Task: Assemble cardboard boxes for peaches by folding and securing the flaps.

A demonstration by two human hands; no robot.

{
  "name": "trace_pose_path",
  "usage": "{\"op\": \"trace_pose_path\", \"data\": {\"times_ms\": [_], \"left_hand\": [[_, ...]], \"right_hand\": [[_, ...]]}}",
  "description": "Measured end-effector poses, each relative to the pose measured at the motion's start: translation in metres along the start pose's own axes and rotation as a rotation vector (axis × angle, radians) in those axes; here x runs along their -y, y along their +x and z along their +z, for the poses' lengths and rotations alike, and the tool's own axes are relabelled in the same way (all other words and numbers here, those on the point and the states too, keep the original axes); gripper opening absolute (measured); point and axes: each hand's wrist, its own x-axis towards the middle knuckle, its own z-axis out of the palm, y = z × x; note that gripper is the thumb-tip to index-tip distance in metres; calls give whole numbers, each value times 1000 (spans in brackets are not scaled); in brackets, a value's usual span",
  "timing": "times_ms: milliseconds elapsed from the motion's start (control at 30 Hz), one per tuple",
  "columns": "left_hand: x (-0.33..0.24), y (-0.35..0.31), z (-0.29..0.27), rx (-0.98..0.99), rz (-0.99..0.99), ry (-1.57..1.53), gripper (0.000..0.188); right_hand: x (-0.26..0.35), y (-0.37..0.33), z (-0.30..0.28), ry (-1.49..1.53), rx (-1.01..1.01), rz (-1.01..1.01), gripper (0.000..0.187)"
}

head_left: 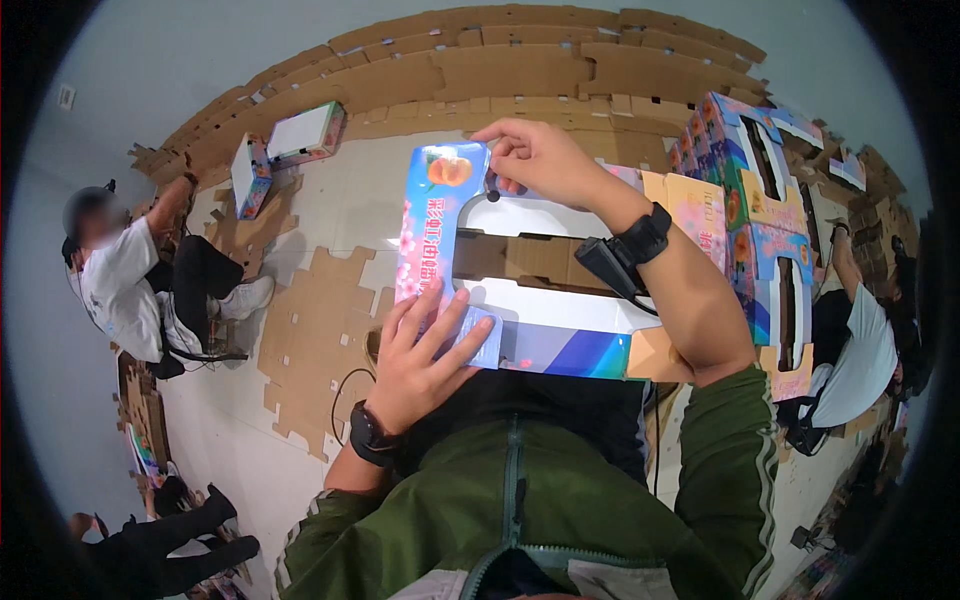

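The left hand (425, 350) lies spread on the near left corner of the colourful carton (565, 350), before the green jacket (600, 465). The right hand (540, 160), fingers bent, touches the far left corner; whether gripping, I cannot tell.

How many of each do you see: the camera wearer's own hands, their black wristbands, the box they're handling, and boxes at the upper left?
Hands: 2
Black wristbands: 2
Handled box: 1
Upper-left boxes: 2
Total: 7
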Motion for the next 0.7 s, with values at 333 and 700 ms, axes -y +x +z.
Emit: {"op": "trace_pose_path", "data": {"times_ms": [333, 700], "left_hand": [[-27, 6, 3, 134, -58, 126, 69], [3, 37, -13, 98, -166, -298, 64]], "right_hand": [[-6, 3, 3, -67, -69, -34, 36], [-9, -5, 28, -552, -449, -260, 33]]}}
